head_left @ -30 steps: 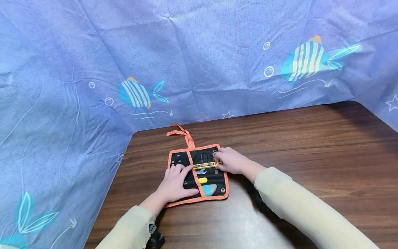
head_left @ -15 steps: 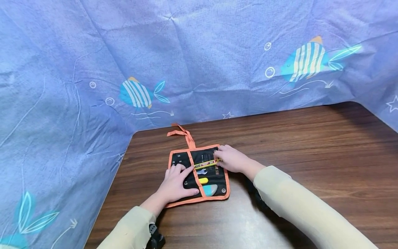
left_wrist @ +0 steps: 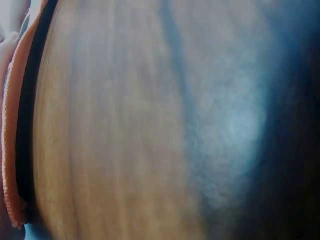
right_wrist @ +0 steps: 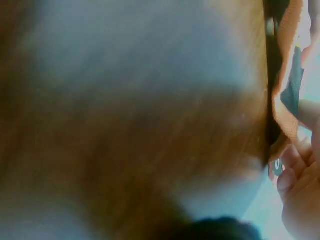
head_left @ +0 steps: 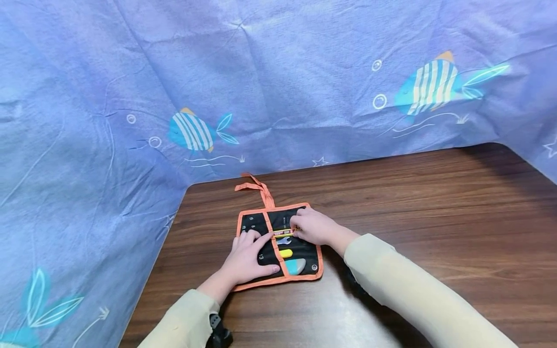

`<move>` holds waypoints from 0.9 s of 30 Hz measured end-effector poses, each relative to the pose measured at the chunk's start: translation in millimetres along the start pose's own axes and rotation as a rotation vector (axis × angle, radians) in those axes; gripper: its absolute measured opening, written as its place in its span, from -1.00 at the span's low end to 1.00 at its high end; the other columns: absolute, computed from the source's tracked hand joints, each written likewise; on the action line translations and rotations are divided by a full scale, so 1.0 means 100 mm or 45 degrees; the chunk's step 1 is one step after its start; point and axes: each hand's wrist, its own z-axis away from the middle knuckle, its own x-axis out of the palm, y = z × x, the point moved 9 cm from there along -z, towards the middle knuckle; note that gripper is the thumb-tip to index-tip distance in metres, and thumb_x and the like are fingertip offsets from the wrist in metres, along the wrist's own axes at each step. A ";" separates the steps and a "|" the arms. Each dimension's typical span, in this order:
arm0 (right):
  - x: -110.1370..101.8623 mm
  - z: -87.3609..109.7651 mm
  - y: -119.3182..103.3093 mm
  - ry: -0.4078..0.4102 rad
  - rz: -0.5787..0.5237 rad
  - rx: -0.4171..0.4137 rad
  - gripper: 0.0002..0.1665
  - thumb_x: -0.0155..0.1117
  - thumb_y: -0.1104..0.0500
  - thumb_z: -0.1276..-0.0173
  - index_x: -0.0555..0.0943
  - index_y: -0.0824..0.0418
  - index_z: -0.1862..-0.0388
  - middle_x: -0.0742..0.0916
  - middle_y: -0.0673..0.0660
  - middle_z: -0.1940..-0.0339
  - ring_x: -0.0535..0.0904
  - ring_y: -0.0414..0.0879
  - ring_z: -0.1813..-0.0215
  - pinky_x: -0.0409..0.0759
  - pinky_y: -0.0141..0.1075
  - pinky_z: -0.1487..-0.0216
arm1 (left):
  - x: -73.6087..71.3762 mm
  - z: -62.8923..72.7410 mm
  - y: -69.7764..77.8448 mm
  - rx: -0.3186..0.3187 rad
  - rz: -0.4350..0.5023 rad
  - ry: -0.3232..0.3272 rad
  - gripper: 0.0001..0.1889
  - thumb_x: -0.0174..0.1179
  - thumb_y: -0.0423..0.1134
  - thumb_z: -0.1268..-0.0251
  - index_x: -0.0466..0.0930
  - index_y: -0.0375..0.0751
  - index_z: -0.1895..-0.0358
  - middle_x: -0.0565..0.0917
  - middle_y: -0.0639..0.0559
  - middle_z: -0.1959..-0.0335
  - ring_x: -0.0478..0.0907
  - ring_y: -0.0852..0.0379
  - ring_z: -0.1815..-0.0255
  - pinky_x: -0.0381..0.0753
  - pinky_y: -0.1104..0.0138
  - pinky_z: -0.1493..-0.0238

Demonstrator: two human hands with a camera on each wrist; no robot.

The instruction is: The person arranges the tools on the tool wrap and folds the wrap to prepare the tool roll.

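Note:
A black tool roll (head_left: 307, 252) with orange edging lies spread on the table in the head view. My left hand (head_left: 244, 258) rests on its left half, fingers spread, index fingertip by the orange pocket edge. With my right hand (head_left: 316, 227) I pinch the right end of a slim yellow-edged tool (head_left: 284, 233) with a red and white label. Its left end meets the pocket edge; how deep it sits is hidden. Below it a wrench (head_left: 285, 240), a yellow rounded end (head_left: 285, 253) and a teal and grey piece (head_left: 296, 266) stick out of the pockets.
Orange tie straps (head_left: 265, 194) trail from the roll's far edge over the brown wooden table (head_left: 391, 193). A blue fish-print cloth (head_left: 304, 87) hangs behind the table and along its left side. Both wrist views show mostly blurred tabletop and the roll's orange edge (left_wrist: 14, 125).
My right hand has moved left over the roll, and the slim yellow tool has shifted left, with less of it showing. The left hand stays in place.

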 end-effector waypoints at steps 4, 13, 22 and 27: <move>-0.02 0.03 0.03 0.007 0.014 0.031 -0.90 0.26 0.08 -0.30 0.58 0.07 0.31 0.51 -0.02 0.36 0.40 -0.12 0.29 0.41 -0.20 0.17 | 0.02 -0.01 0.00 -0.009 0.011 -0.002 -0.05 -0.01 0.57 0.10 0.27 0.12 -0.38 0.32 0.13 0.10 0.19 0.12 0.11 0.16 0.19 0.11; -0.08 0.08 0.07 0.038 0.068 0.032 -0.89 0.30 0.14 -0.26 0.58 0.13 0.42 0.53 -0.01 0.40 0.45 -0.07 0.26 0.43 -0.17 0.14 | 0.02 -0.01 -0.04 -0.020 0.036 0.015 -0.04 0.01 0.58 0.13 0.30 0.12 -0.37 0.29 0.16 0.14 0.19 0.13 0.12 0.15 0.19 0.11; -0.03 -0.03 -0.04 0.040 0.043 0.042 -0.93 0.29 0.16 -0.27 0.62 0.14 0.38 0.54 0.00 0.40 0.46 -0.14 0.31 0.47 -0.24 0.20 | 0.02 -0.01 -0.04 -0.027 0.030 0.026 -0.04 -0.01 0.59 0.14 0.29 0.15 -0.37 0.28 0.19 0.16 0.18 0.15 0.12 0.11 0.19 0.13; 0.02 -0.07 -0.04 0.018 0.023 0.089 -0.91 0.28 0.13 -0.28 0.63 0.14 0.33 0.54 -0.02 0.39 0.45 -0.15 0.29 0.46 -0.25 0.18 | 0.02 -0.01 -0.04 -0.025 0.020 0.030 -0.04 -0.01 0.59 0.13 0.29 0.15 -0.37 0.29 0.18 0.16 0.18 0.14 0.12 0.11 0.19 0.14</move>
